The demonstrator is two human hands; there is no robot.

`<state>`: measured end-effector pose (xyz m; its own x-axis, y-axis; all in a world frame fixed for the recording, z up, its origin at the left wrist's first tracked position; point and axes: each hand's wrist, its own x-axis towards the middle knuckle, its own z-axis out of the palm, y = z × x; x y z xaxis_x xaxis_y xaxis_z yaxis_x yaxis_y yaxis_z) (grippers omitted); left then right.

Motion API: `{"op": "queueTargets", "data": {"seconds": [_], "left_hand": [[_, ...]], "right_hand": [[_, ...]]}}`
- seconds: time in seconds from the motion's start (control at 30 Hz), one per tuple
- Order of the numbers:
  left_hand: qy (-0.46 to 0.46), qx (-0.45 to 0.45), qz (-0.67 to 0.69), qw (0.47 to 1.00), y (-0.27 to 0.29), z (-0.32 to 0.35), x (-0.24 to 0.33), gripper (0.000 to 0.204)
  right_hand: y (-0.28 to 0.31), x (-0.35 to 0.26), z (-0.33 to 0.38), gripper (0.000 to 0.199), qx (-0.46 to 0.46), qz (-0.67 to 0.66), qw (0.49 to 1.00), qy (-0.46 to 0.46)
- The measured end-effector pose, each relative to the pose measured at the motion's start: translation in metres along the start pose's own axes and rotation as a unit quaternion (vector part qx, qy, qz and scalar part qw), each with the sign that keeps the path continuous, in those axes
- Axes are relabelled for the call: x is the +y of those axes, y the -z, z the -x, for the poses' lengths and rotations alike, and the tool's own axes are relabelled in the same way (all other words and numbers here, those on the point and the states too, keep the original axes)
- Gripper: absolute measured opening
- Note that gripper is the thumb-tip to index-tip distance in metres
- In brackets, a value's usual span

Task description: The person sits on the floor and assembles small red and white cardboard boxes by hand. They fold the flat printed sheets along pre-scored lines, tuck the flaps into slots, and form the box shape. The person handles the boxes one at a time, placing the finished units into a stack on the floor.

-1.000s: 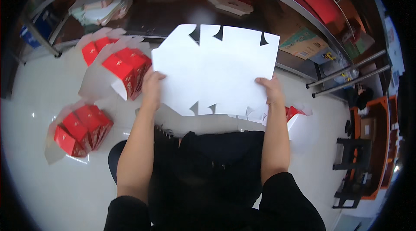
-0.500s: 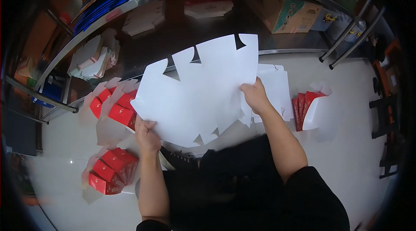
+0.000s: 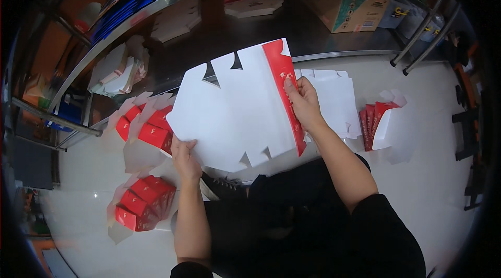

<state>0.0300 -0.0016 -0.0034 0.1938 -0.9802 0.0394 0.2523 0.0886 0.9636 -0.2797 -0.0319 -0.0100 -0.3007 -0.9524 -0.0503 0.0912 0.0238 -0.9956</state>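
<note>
A large flat carton blank (image 3: 229, 113), white inside with notched edges, spans the space between my two hands. My left hand (image 3: 187, 159) grips its lower left edge, thumb on top. At its right side my right hand (image 3: 304, 101) pinches a folded-over flap (image 3: 282, 77), whose red printed face is now turned up. Beyond that hand, a stack of white blanks (image 3: 334, 103) lies on the floor. Red folded cartons (image 3: 156, 131) stand nested at the left, with another nested row (image 3: 143, 202) nearer me. A smaller nested group (image 3: 377, 121) stands at the right.
A steel shelf rack (image 3: 313, 57) fills the far side, holding a cardboard box (image 3: 360, 10), flat white boxes (image 3: 253, 5) and a pile of white cartons (image 3: 120, 72). Metal rack legs (image 3: 425, 35) stand at the far right. My shoe (image 3: 224, 186) is below the blank.
My right hand has folded the blank's right-hand flap inward, so its red outside now shows. My left hand keeps its hold on the left edge.
</note>
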Motion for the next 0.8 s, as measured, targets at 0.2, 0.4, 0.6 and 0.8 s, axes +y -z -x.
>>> {"op": "queueTargets", "data": {"seconds": [0.2, 0.4, 0.6, 0.8], "left_hand": [[0.028, -0.001, 0.013, 1.0, -0.01, 0.0, 0.001, 0.059], [0.016, -0.029, 0.0, 0.999, -0.013, -0.002, 0.006, 0.053], [0.112, -0.062, 0.029, 0.991, 0.002, 0.0, 0.007, 0.049], [0.161, -0.139, -0.054, 0.976, -0.015, 0.01, 0.01, 0.044]], "right_hand": [[-0.005, -0.017, 0.007, 0.037, 0.074, 0.122, 0.986, 0.084], [0.021, -0.011, -0.006, 0.043, 0.009, 0.1, 0.992, 0.077], [0.012, -0.019, -0.001, 0.045, 0.077, 0.158, 0.973, 0.149], [0.019, -0.008, 0.001, 0.039, 0.037, 0.123, 0.985, 0.117]]}}
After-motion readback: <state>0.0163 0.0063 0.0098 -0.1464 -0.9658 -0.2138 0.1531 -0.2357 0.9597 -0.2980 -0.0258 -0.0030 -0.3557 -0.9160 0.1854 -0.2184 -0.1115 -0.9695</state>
